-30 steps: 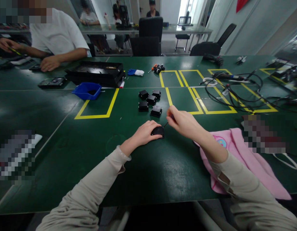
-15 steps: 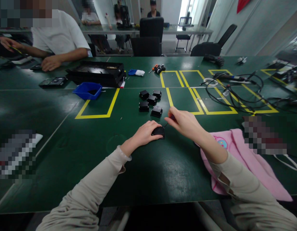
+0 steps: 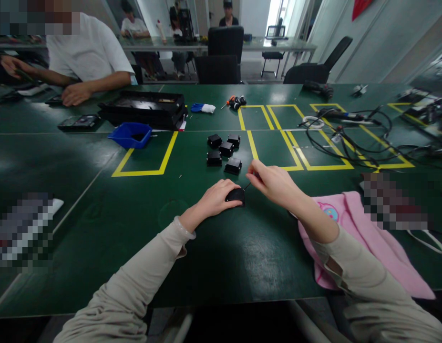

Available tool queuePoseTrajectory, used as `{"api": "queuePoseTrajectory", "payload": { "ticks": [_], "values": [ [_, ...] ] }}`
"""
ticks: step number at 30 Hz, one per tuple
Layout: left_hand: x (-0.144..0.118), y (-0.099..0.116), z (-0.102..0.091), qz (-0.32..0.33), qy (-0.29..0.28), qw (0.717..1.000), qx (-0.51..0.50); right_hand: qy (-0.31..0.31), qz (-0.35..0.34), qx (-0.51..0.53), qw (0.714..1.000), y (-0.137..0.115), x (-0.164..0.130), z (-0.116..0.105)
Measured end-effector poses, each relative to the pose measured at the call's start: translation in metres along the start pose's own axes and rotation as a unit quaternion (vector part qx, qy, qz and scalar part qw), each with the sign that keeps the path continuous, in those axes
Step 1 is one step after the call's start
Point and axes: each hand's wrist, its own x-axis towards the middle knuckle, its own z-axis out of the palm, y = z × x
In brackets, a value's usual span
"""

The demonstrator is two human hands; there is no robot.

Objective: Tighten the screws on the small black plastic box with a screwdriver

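A green table (image 3: 206,267) marked with yellow tape (image 3: 142,173) fills most of the room's foreground, with office chairs and another table behind. On its bare near part, the left hand (image 3: 217,197) pins a small black box (image 3: 235,196) flat to the surface, fingers over its far side and thumb along the near edge. The box is dark and low, its visible top plain with a dull sheen; its left part is hidden under the fingers. To the right of that grip, the right hand (image 3: 272,180) is curled, thumb and fingers pinching a thin dark rod (image 3: 247,186) that slants down to the box's far right corner; its upper end is hidden in the grasp. Just beyond both grips sit five black blocks (image 3: 226,148) in a loose cluster, small pale bits at their ends. Farther off, left of the grips, is a blue scoop-shaped bin (image 3: 125,132); a pink cloth (image 3: 353,224) lies right of them, partly beneath the right forearm.
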Motion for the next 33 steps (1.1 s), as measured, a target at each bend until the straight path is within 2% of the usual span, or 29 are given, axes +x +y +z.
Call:
{"api": "queuePoseTrajectory", "payload": {
  "ticks": [5, 15, 26, 33],
  "values": [
    [-0.0001, 0.0000, 0.0001, -0.008, -0.001, 1.000, -0.002, -0.004, -0.005, 0.038, 0.999, 0.0040, -0.0003, -0.0015],
    [0.0000, -0.0014, 0.0014, -0.002, 0.003, 1.000, -0.004, 0.013, 0.018, 0.033, 0.999, 0.0032, -0.0001, -0.0003],
    [0.0003, -0.0007, 0.0010, -0.002, 0.001, 1.000, -0.001, 0.020, 0.029, -0.027, 0.999, 0.0013, 0.0011, 0.0030],
    [0.0006, -0.0005, 0.0009, -0.002, 0.000, 1.000, -0.002, 0.021, -0.001, -0.005, 1.000, -0.0005, -0.0004, 0.0006]
  ]
}}
